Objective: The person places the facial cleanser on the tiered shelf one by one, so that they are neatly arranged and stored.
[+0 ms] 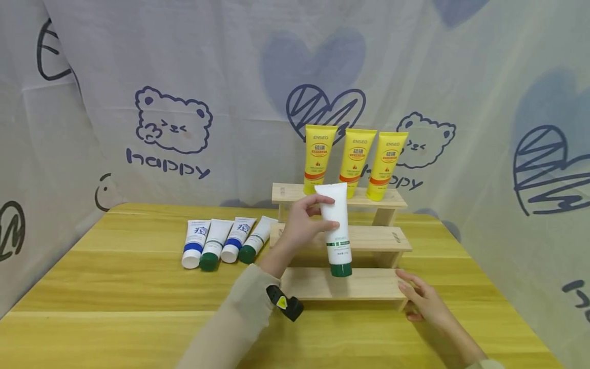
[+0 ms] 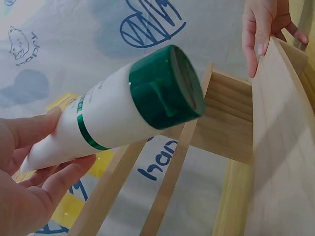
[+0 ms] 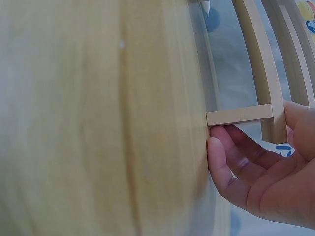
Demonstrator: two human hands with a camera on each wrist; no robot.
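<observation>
My left hand [image 1: 301, 223] pinches a white squeeze tube [image 1: 338, 220] by its upper part, thumb on one side and fingers on the other. The tube's green cap [image 2: 165, 88] points down, and it hangs in front of a three-step wooden display stand [image 1: 369, 284], above the lowest step. At the right end of that step, my right hand [image 1: 426, 300] holds the stand, thumb on the board. In the right wrist view its fingers [image 3: 231, 169] curl beside the stand's leg [image 3: 241, 116]. Three yellow tubes [image 1: 318, 159] stand cap down on the top step.
Left of the stand, several white tubes lie in a row on the wooden table [image 1: 115, 287], blue-banded ones [image 1: 195, 243] alternating with green-capped ones [image 1: 216, 243]. A printed cloth [image 1: 239, 66] hangs behind and at both sides.
</observation>
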